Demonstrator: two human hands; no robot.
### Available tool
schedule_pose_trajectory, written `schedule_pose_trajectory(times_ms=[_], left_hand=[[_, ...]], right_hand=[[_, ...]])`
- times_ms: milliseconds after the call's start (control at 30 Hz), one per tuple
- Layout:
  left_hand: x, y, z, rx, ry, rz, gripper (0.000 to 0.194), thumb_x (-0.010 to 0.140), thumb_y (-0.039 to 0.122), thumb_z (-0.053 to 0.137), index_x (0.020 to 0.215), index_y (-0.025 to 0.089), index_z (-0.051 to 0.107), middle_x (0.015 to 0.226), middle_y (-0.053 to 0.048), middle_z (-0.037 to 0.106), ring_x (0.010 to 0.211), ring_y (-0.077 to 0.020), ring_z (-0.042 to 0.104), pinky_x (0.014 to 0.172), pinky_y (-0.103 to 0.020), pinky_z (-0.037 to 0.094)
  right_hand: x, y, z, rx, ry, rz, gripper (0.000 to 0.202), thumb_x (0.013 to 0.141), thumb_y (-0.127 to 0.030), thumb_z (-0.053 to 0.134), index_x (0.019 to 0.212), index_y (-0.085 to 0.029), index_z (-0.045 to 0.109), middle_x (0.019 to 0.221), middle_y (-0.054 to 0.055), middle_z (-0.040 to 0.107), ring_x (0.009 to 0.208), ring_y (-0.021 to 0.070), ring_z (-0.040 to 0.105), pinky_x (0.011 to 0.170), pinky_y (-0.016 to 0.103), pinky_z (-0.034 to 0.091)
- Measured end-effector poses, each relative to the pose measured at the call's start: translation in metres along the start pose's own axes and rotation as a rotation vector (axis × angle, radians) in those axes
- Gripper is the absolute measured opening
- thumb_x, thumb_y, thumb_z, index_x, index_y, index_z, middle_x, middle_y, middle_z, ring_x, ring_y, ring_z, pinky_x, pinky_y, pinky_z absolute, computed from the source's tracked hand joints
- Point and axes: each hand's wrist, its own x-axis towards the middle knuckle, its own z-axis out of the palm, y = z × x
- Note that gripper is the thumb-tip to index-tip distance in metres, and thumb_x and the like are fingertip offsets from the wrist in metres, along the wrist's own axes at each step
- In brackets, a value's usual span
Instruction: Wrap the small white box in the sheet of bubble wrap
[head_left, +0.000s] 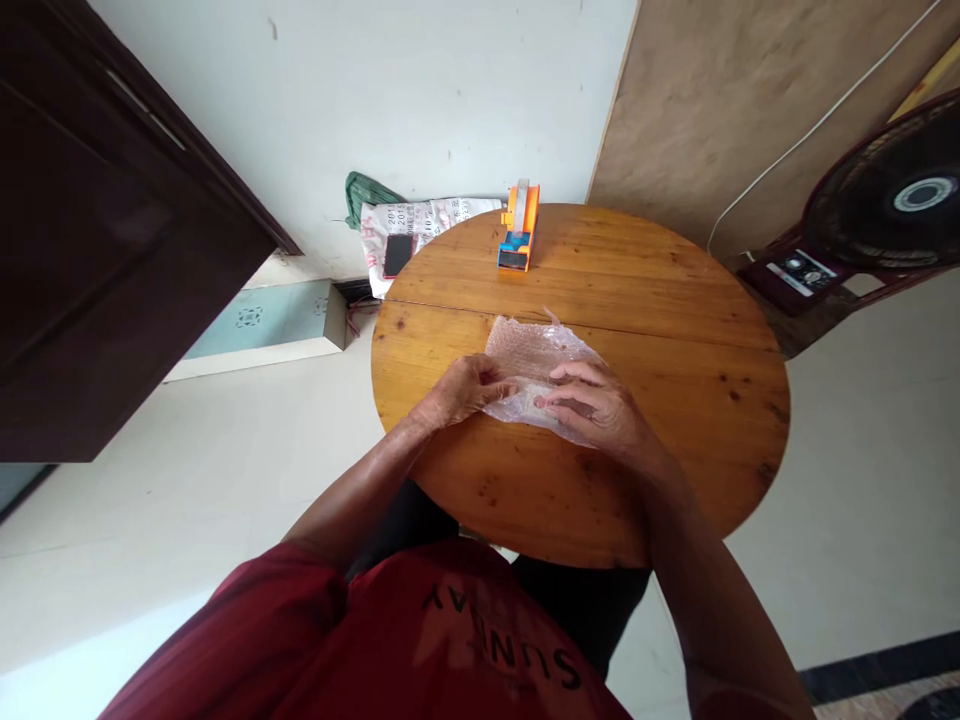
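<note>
A clear sheet of bubble wrap (pixel 525 345) lies on the round wooden table in front of me, its near part folded over. At its left edge my left hand (pixel 466 388) is closed, with thumb and fingers pinching the film. My right hand (pixel 598 405) rests over the right part of the wrap, its fingers bent and slightly apart, touching the folded layer. Whether anything lies inside the fold I cannot make out.
An orange and blue tape dispenser (pixel 519 228) stands near the far edge of the wooden table (pixel 675 300). Beyond the table lie a printed white sack (pixel 442 215) and a dark phone-like object (pixel 398 255). A black fan (pixel 892 190) is at the right.
</note>
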Motion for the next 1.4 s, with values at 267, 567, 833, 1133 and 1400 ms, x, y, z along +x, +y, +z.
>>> schedule_pose_trajectory(times_ms=[267, 567, 833, 1133, 1400], left_hand=[[-0.006, -0.002, 0.006, 0.492, 0.221, 0.019, 0.019, 0.08, 0.035, 0.071, 0.079, 0.018, 0.065, 0.093, -0.004, 0.061, 0.077, -0.0145, 0.057, 0.069, -0.025, 0.043], [-0.026, 0.012, 0.0, 0.406, 0.235, -0.202, 0.065, 0.082, 0.052, 0.071, 0.133, 0.016, 0.054, 0.081, -0.003, 0.069, 0.077, -0.0209, 0.066, 0.069, -0.029, 0.046], [-0.021, 0.007, 0.002, 0.325, 0.309, -0.063, 0.023, 0.077, 0.036, 0.075, 0.089, 0.017, 0.07, 0.082, -0.002, 0.059, 0.069, -0.0132, 0.055, 0.066, -0.025, 0.044], [-0.032, 0.007, -0.002, -0.236, 0.192, -0.317, 0.02, 0.079, 0.024, 0.067, 0.068, 0.017, 0.051, 0.054, 0.006, 0.048, 0.05, -0.0087, 0.05, 0.048, -0.019, 0.04], [-0.026, 0.008, 0.004, -0.193, 0.148, -0.321, 0.031, 0.078, 0.034, 0.071, 0.068, 0.018, 0.047, 0.057, 0.006, 0.049, 0.047, -0.0087, 0.054, 0.042, -0.019, 0.043]], right_hand=[[0.001, -0.001, 0.004, -0.077, 0.017, -0.08, 0.008, 0.091, -0.027, 0.066, 0.091, -0.024, 0.074, 0.105, 0.007, 0.073, 0.106, 0.0245, 0.066, 0.099, 0.048, 0.051], [-0.001, -0.011, -0.003, -0.17, -0.136, -0.053, 0.028, 0.097, -0.022, 0.054, 0.117, -0.023, 0.073, 0.132, 0.011, 0.064, 0.126, 0.0286, 0.056, 0.109, 0.052, 0.046], [-0.003, -0.013, -0.003, -0.186, -0.213, 0.022, 0.035, 0.099, -0.023, 0.047, 0.125, -0.025, 0.07, 0.143, 0.011, 0.057, 0.129, 0.0296, 0.056, 0.108, 0.053, 0.048], [-0.004, -0.013, -0.001, -0.205, -0.176, -0.004, 0.031, 0.099, -0.024, 0.051, 0.122, -0.024, 0.071, 0.138, 0.011, 0.06, 0.129, 0.028, 0.055, 0.111, 0.05, 0.045], [-0.003, -0.012, -0.001, -0.19, -0.172, -0.018, 0.031, 0.098, -0.024, 0.05, 0.12, -0.023, 0.072, 0.136, 0.012, 0.061, 0.127, 0.0294, 0.057, 0.108, 0.054, 0.047]])
